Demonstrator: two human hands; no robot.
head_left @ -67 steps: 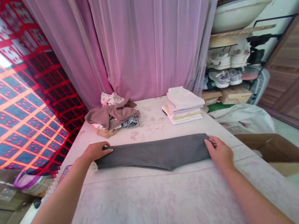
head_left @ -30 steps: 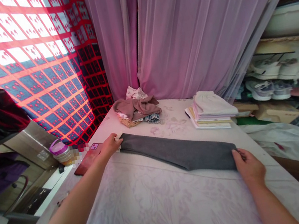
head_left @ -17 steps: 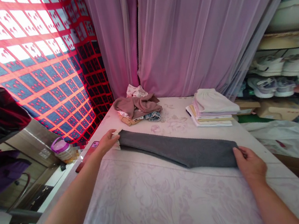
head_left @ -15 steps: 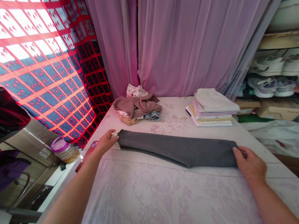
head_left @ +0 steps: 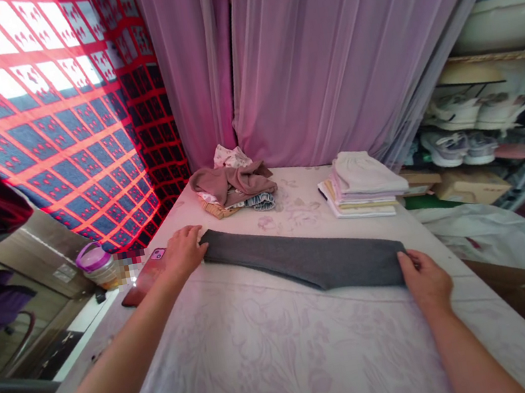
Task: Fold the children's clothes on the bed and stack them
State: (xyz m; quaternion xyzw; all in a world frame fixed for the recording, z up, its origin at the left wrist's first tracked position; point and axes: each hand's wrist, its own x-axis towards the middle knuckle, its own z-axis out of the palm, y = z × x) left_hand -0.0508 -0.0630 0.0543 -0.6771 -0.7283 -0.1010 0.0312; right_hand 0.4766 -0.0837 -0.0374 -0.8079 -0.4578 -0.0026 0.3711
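A pair of dark grey trousers (head_left: 304, 257), folded lengthwise into a long strip, lies slantwise across the table. At its narrow leg end, my left hand (head_left: 185, 251) has its fingers and thumb closed around the hem; the exact fingertip contact is partly hidden. My right hand (head_left: 427, 279) grips the wide end near its corner, thumb on top and fingers curled underneath. The fabric lies flat between the two hands.
Behind the trousers sits a loose heap of clothes (head_left: 235, 184), with a neat folded stack (head_left: 362, 185) to its right. A phone (head_left: 147, 278) lies by my left forearm. Purple curtains (head_left: 319, 58) hang behind the table (head_left: 272, 364); shoes (head_left: 460, 147) stand on shelves at right.
The pale lining that stuck out at the narrow end is now mostly out of sight. My left hand has shifted slightly over that hem; the right keeps its grip. The whole view has turned a little.
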